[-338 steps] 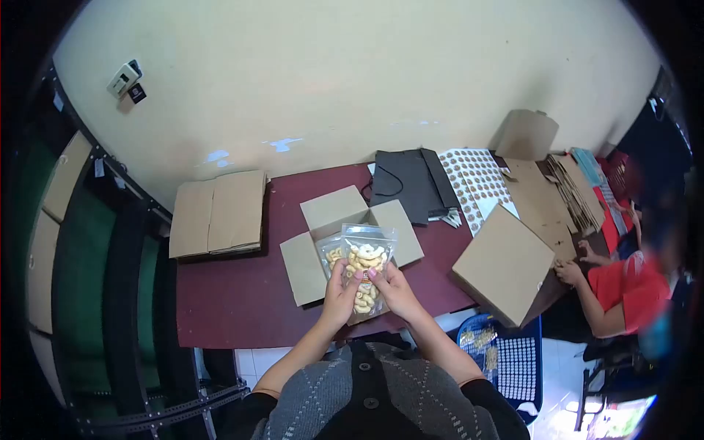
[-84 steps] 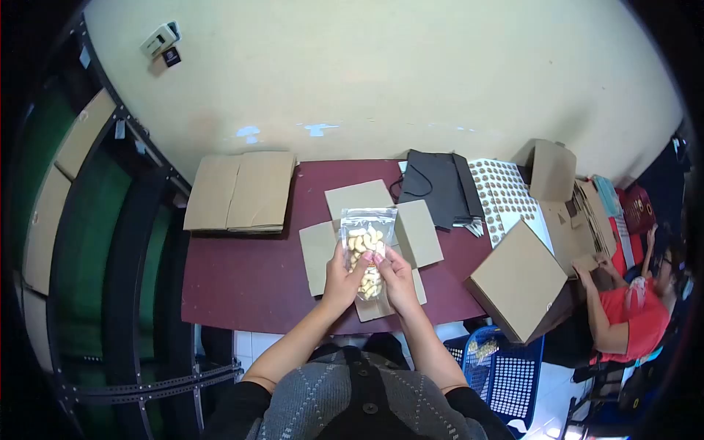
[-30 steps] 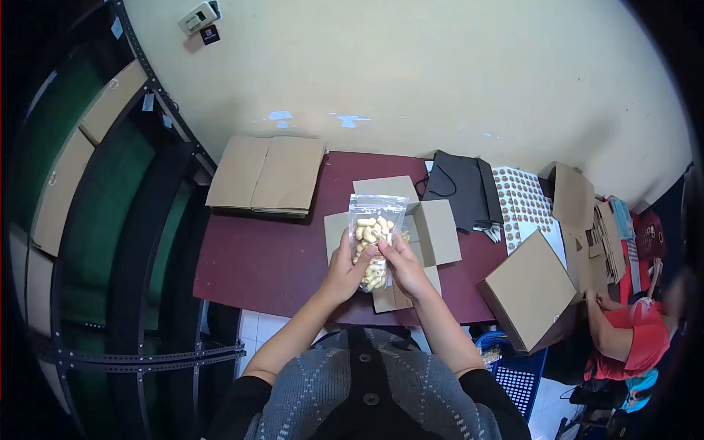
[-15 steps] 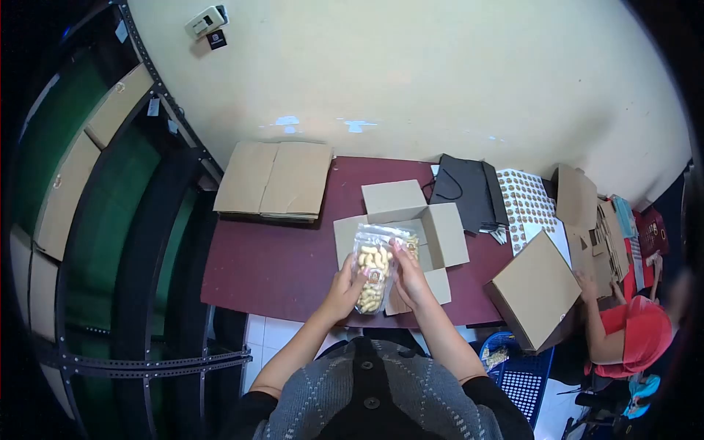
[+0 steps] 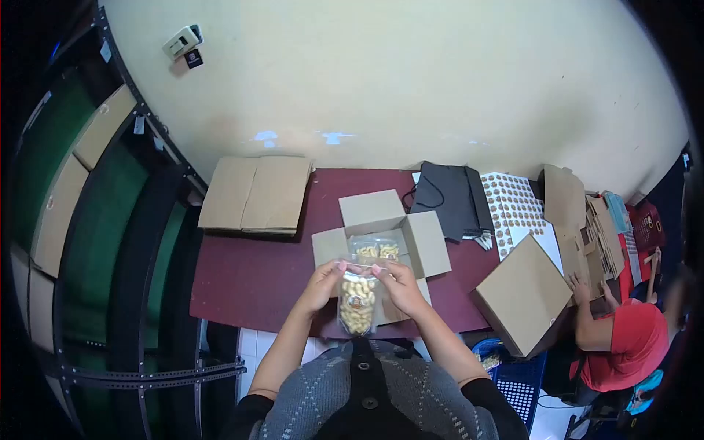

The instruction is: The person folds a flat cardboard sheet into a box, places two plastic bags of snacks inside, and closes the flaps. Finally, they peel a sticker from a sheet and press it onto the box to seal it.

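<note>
A clear pouch of pale, curved nuts or snacks [image 5: 357, 304] hangs upright between my hands, with a round label on its front. My left hand [image 5: 322, 284] pinches its top edge at the left corner, and my right hand [image 5: 398, 287] pinches the same edge at the right. Just behind the pouch, an open cardboard box [image 5: 429, 242] stands on the dark red table [image 5: 242, 275] with its flaps spread. Inside the box lie similar filled pouches [image 5: 378, 250]; the held pouch and my hands hide the box's near part.
Flattened cardboard [image 5: 255, 194] is stacked at the back left. Black paper bags [image 5: 449, 199], sticker sheets [image 5: 513, 209] and a closed box [image 5: 524, 293] are to the right. A blue basket [image 5: 517, 385] is below. A co-worker in red [image 5: 634, 341] handles cardboard; shelves [image 5: 136, 279] stand left.
Both hands have shifted from the pouch's sides to its top edge, and the pouch has moved lower and nearer me. The camera view has shifted slightly. The co-worker's body has moved a little.
</note>
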Available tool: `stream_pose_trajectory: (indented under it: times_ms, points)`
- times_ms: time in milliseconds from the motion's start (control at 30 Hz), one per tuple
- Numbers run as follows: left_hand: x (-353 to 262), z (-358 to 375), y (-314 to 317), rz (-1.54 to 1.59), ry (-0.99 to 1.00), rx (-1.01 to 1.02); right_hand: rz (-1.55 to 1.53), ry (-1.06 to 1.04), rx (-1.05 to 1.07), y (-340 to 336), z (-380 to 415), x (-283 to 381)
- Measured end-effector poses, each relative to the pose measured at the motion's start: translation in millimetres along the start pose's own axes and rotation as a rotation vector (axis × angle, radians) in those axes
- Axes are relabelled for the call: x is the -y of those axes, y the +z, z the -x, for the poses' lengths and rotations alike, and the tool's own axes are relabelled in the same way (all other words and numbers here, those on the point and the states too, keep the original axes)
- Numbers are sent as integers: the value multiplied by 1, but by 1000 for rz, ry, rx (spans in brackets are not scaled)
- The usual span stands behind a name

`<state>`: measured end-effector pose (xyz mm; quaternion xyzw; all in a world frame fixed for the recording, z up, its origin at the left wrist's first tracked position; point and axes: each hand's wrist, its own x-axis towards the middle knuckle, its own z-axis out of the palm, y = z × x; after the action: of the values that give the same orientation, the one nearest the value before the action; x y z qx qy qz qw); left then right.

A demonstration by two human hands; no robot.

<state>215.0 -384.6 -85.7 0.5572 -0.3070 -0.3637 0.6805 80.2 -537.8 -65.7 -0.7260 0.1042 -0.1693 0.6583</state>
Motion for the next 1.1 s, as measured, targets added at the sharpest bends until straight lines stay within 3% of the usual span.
stream_pose_trajectory:
  times_ms: [100,167,200,233,300,333,500,567,633,700,767,867,933,1000,1100]
  points:
    - [-3,-26,20,55,-62,157,133,-80,-8,-25,1,9]
    - [-4,-40,50,57,199,-125,186,-131,-335,-33,3,14]
    - [-7,-43,58,-107,200,-168,258,-155,-396,-39,3,23]
    - [-5,-48,67,-100,209,-168,266,-162,-394,-46,-1,22]
    - [1,-54,87,-277,256,-7,573,-358,-427,-55,-6,14]
    - [8,-58,98,-369,358,-26,571,-360,-367,-57,-7,12]
    - [0,-65,127,-334,335,-114,392,-374,-330,-68,-6,7]
    - [-10,-66,129,-357,274,-50,310,-304,-508,-74,-11,7]
    - [-7,-62,138,-306,233,-176,6,-201,-660,-71,-18,15]
    - [-6,-61,142,-214,299,-291,-268,-24,-282,-88,-16,5]
    - [3,-59,135,-148,283,-320,-348,20,-281,-91,-10,7]
    - [-27,-60,129,-339,314,-80,-409,69,-273,-98,1,30]
    - [-36,-65,120,-342,343,17,-256,-12,-211,-113,3,30]
    - [-41,-67,119,-342,374,114,-293,-11,-159,-124,3,24]
    - [-43,-67,122,-366,196,142,-299,-23,-77,-137,0,-1]
